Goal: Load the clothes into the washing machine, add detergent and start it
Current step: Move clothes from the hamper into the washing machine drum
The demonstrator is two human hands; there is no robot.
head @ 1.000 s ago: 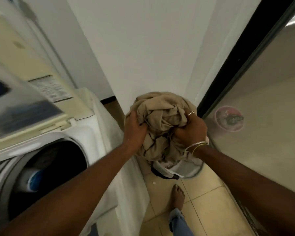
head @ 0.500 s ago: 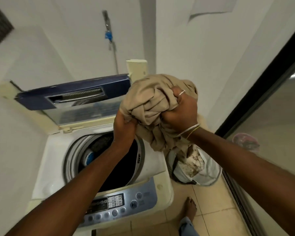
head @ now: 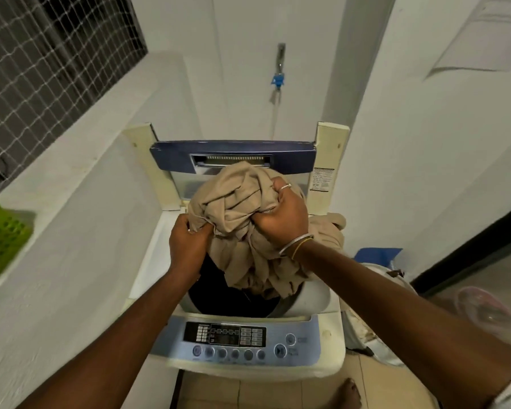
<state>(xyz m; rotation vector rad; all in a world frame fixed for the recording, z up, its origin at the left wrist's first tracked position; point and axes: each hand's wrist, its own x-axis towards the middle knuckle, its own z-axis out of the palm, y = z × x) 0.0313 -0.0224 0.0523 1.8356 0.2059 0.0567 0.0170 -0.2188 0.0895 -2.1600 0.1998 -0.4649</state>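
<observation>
A bundle of beige clothes (head: 236,208) hangs right over the open drum (head: 227,299) of the top-loading washing machine (head: 322,332). My left hand (head: 189,243) grips the bundle's left side and my right hand (head: 281,216) grips its top right. The lower folds of the cloth dip into the dark drum, and one part drapes over the machine's right edge. The blue lid (head: 233,154) stands folded up at the back. The control panel (head: 236,339) with its buttons faces me at the front.
A laundry basket (head: 390,278) stands on the tiled floor right of the machine. A green perforated basket (head: 0,240) sits on the white ledge at left. A water tap (head: 278,81) is on the wall behind. A dark sliding-door frame (head: 469,246) runs along the right. My foot (head: 348,394) is below.
Both hands have carried the beige bundle leftward from above the laundry basket to over the drum. My view has turned to face the machine head-on.
</observation>
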